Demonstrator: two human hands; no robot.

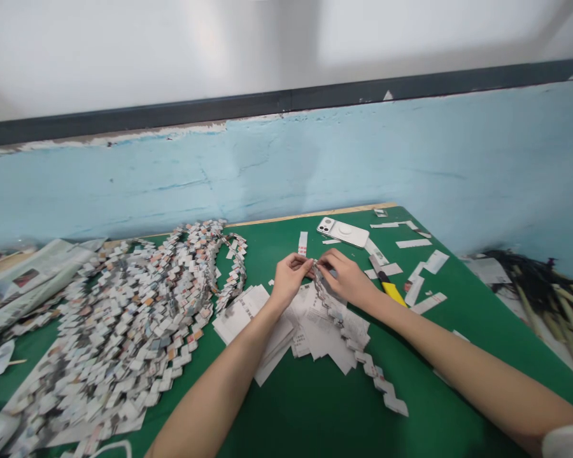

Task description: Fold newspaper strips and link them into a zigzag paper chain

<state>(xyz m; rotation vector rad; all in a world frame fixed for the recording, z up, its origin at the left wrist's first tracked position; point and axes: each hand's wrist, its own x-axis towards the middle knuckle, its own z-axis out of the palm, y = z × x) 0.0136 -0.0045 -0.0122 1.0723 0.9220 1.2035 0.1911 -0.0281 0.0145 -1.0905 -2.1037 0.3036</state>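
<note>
My left hand and my right hand meet over the green table, fingers pinched together on the end of a folded paper chain. The chain runs from my fingers toward me and to the right, ending near the table's middle. Under my hands lies a loose stack of cut newspaper strips. A yellow-handled utility knife rests just right of my right wrist.
A big heap of finished paper chain covers the left of the table. A white phone lies at the far edge. Loose paper strips are scattered on the right. Newspapers sit at far left, dark sticks at right.
</note>
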